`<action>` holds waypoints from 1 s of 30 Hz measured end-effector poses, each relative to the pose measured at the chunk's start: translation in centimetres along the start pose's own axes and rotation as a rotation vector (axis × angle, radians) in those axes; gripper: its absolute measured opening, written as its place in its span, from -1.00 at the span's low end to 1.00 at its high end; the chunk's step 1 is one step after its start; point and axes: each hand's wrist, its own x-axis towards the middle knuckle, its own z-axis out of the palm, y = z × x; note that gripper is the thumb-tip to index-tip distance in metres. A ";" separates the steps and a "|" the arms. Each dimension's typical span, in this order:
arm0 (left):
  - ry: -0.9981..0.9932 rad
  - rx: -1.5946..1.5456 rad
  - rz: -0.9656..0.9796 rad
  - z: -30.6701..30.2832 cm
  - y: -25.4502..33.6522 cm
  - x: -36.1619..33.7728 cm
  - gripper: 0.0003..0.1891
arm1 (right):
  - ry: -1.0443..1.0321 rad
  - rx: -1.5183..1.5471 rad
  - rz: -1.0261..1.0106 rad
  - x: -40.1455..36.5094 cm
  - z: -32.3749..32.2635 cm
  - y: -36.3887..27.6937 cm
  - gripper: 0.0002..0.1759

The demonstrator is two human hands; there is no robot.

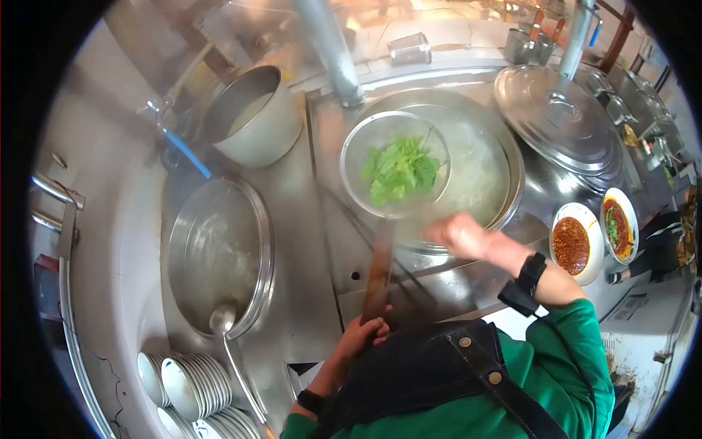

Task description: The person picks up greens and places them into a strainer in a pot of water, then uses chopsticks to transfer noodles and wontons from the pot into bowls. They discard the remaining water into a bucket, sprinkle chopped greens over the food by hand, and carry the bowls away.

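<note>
Left hand [362,334] clamps strainer [357,146] handle [379,274]; I am apparently cooking greens [402,170]. Right hand [462,236] blurred: I cannot tell finger state. Next likely requires level support.

A head-worn camera looks forward and steeply down, its wide, curved view edged in black. The apron [417,366], left hand [365,333] and right hand [461,235] are near; the steel counter [296,241] spreads out ahead.
</note>
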 end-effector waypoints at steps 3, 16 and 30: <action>0.047 -0.037 -0.063 0.4 1.3 -0.7 -0.55 | -0.118 0.258 -0.196 -1.4 6.1 -0.6 -0.57; 0.095 0.032 0.015 0.1 3.5 -3.0 -0.48 | 0.015 -0.074 -0.300 0.5 0.7 -6.2 -0.85; 0.030 0.185 -0.072 2.9 6.3 3.5 -0.58 | 0.302 0.469 0.499 -11.7 -14.9 -11.1 -0.70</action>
